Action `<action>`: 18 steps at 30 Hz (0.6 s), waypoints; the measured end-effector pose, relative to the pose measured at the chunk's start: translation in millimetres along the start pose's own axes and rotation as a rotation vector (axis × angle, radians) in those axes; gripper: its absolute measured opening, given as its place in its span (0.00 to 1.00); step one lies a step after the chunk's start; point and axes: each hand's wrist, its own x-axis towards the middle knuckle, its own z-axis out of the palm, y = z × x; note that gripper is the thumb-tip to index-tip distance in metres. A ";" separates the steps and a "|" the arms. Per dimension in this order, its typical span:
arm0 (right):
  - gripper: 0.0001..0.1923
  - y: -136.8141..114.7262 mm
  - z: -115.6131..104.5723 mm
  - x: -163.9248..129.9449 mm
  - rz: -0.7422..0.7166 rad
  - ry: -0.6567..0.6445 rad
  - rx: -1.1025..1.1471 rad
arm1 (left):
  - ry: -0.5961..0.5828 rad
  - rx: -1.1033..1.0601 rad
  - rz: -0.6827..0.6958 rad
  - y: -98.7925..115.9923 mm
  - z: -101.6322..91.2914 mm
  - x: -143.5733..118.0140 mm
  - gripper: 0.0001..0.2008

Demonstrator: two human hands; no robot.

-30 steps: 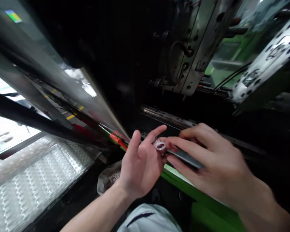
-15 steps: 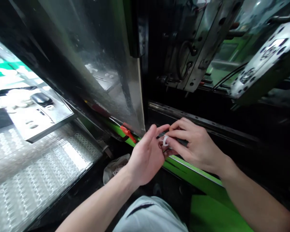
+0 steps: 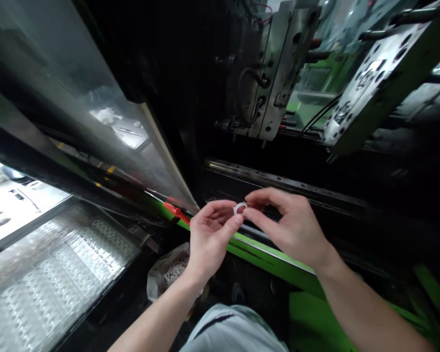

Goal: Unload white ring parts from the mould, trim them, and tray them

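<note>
A small white plastic ring (image 3: 239, 208) is pinched between the fingertips of both hands, just above the green machine frame (image 3: 275, 261). My left hand (image 3: 209, 234) grips it from the left with thumb and forefinger, the other fingers curled. From the right, my right hand (image 3: 291, 225) meets it with thumb and forefinger. I see no tool in either hand.
A transparent sliding door (image 3: 95, 117) slants across the left. Steel mould plates (image 3: 271, 73) and a white drilled platen (image 3: 366, 73) stand behind a metal rail (image 3: 278, 181). A plastic bag of white scraps (image 3: 168, 271) lies below my left wrist, beside metal tread plate (image 3: 58, 274).
My right hand held a dark flat tool under the ring before; now that tool is gone from view and both hands pinch the ring by the fingertips, slightly higher.
</note>
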 end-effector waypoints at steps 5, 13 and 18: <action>0.09 8.9 -4.3 -9.3 0.042 0.102 0.106 | -0.078 0.285 0.331 -16.2 3.9 5.7 0.15; 0.12 25.0 -25.4 2.5 -0.184 0.191 0.042 | -0.199 0.512 0.567 -27.6 22.5 31.0 0.16; 0.08 53.0 -64.3 47.4 -0.195 0.278 0.150 | -0.149 0.538 0.494 -14.3 26.9 35.1 0.23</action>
